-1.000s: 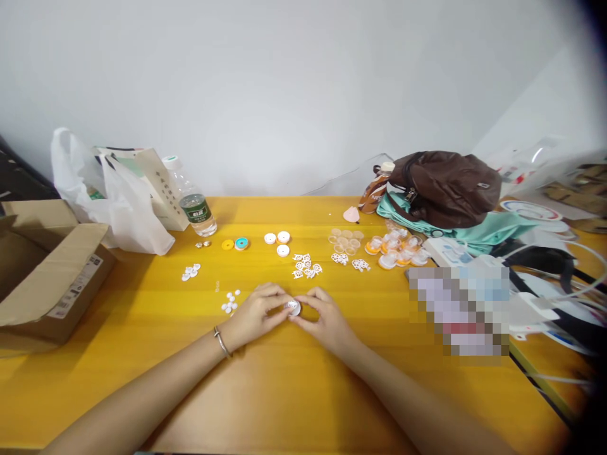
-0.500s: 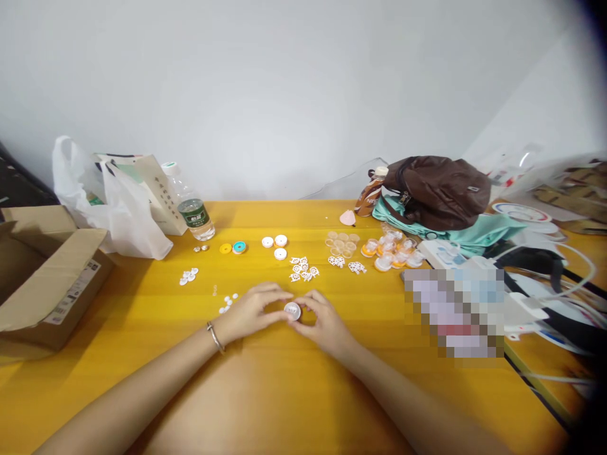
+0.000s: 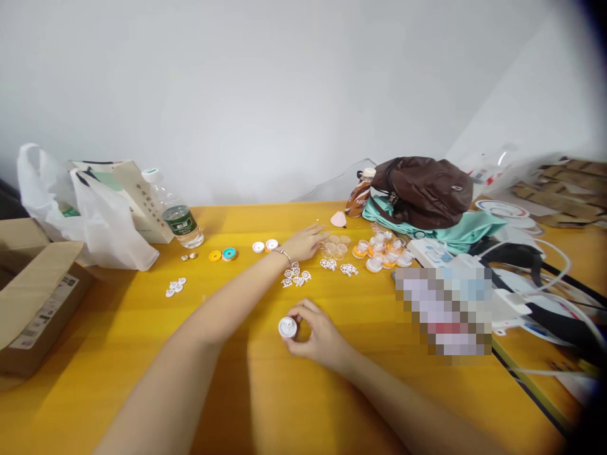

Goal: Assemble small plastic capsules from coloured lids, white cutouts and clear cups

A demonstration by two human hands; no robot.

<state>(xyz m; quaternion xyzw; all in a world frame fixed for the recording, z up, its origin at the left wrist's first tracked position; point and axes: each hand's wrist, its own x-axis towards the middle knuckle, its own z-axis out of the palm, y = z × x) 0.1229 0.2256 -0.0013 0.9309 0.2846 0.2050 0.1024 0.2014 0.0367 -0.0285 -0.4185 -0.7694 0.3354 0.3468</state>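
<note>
Presently: my right fingers (image 3: 308, 305), pinched on a round white plastic cup (image 3: 287, 327); left fingers (image 3: 317, 234), spread, empty, beside clear plastic discs (image 3: 338, 248).

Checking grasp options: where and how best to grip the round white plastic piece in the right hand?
Best bet: pinch the round white plastic piece by its left rim, coming from the left; the right hand holds it from the right, leaving that curved edge bare.

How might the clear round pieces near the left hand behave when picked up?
The clear round pieces look thin and see-through, so each is probably light. Lying flat, they seem likelier to slide than roll. Clustered closely, neighbours may shift if the left hand nudges one.
</note>
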